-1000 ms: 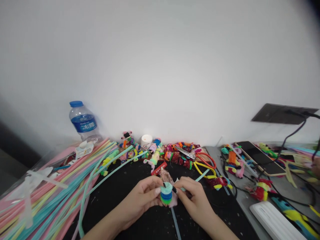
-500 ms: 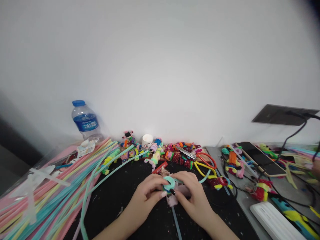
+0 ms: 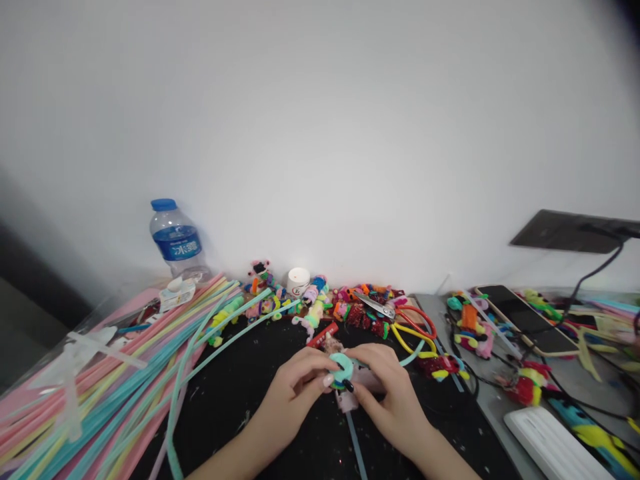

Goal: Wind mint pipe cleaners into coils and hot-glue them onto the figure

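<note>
Small fuzzy coil [image 3: 340,376], turquoise on top, a darker blue band beneath. Probably very light, soft and grippy, with a bendable core; squeezed hard, it may crush or unwind. Best hold: opposite sides of the rim. Located over the dark tabletop [image 3: 220,393], between the two hands. Left hand [image 3: 296,389] pinches its left edge, thumb and fingers bent; right hand [image 3: 389,389] grips the right edge. Top face mostly uncovered.
</note>
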A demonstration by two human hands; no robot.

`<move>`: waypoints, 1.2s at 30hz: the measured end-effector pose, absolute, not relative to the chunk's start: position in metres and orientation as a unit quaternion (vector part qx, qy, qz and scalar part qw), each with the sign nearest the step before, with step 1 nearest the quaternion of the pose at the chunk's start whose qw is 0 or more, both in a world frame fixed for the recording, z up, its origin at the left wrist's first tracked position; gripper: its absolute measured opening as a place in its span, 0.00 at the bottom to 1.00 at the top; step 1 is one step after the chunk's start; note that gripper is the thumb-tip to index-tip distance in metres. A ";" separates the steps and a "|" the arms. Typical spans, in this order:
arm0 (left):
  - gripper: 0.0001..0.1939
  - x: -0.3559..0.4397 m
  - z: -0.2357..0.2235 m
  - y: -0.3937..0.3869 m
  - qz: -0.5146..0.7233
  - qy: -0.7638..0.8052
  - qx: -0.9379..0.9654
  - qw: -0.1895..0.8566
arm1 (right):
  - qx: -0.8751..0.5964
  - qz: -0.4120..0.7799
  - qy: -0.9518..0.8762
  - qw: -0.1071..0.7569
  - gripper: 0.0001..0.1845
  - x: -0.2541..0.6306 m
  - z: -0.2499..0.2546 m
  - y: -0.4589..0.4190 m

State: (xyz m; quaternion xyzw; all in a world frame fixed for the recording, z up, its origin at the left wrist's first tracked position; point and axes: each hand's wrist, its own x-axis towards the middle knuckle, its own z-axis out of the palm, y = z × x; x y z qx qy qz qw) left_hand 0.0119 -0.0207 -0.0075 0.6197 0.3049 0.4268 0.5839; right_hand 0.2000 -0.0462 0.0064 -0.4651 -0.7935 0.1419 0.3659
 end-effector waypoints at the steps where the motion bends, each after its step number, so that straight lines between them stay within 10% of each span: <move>1: 0.07 0.012 -0.008 -0.020 0.425 0.307 0.612 0.591 | -0.466 0.141 -0.793 0.366 0.18 0.200 0.007 -0.046; 14: 0.07 0.012 -0.009 -0.013 0.425 0.298 0.442 0.732 | -0.511 0.092 -0.778 0.354 0.13 0.203 0.003 -0.043; 36: 0.08 0.010 -0.010 -0.013 0.484 0.348 0.548 0.586 | -0.525 0.025 -0.768 0.367 0.12 0.202 0.003 -0.042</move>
